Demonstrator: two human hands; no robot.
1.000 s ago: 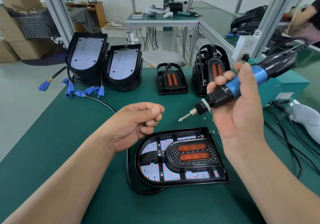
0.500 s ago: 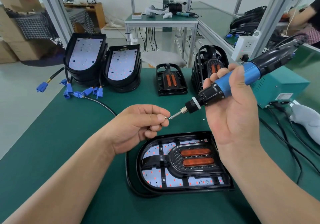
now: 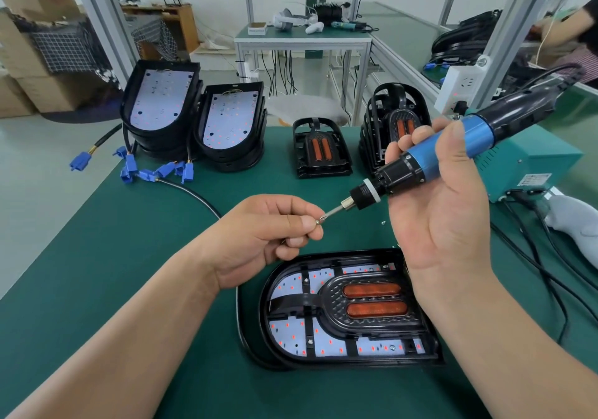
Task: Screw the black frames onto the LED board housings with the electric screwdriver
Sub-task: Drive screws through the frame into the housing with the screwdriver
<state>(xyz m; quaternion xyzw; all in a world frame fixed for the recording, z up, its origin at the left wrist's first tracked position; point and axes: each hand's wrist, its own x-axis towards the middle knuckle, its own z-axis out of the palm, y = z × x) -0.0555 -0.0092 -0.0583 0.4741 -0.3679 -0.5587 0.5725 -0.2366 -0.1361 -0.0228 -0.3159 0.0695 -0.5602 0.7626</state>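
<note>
One screw [image 3: 318, 221], looks like, pinched in your left grip [image 3: 259, 237] to seat it on the bit [image 3: 333, 214]; right grip [image 3: 443, 218] wraps the electric screwdriver [image 3: 430, 159], framed housing [image 3: 349, 321] flat on the worktop [image 3: 129, 273] below

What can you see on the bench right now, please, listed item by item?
LED board housing: one, black with white board, near centre of mat
black frame: one, black with orange lenses, seated in that housing
housing stacks: two, black and white, back left
spare frames: two piles, black and orange, back centre and right
connectors: several, blue, back left
power box: one, teal, right edge
mat: one, green, covers bench
electric screwdriver: one, blue and black, raised
screw: one, silver, at bit tip
left hand: pinches the screw
right hand: grips the electric screwdriver
</note>
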